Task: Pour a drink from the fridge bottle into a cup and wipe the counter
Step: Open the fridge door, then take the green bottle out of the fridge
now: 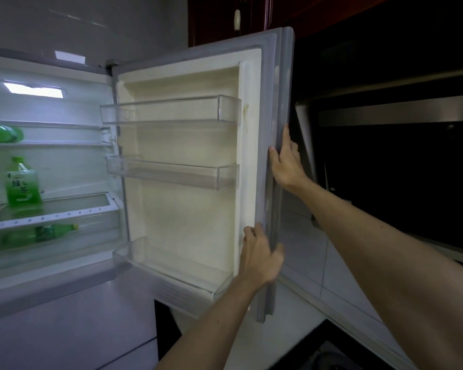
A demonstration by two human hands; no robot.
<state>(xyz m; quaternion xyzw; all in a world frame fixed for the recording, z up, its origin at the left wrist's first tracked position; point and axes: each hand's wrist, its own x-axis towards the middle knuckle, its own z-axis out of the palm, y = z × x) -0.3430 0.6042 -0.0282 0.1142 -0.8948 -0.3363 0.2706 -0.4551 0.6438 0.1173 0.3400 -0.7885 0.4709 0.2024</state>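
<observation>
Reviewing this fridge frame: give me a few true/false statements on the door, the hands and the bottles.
1. The fridge door stands open. True.
2. Both hands are on the door's outer edge, the right hand above the left hand. True.
3. Bottles are stored in the door. False: its three door shelves look empty.
4. A green bottle stands upright inside the fridge. True.
5. The left hand holds a bottle. False: it grips the door's edge.
</observation>
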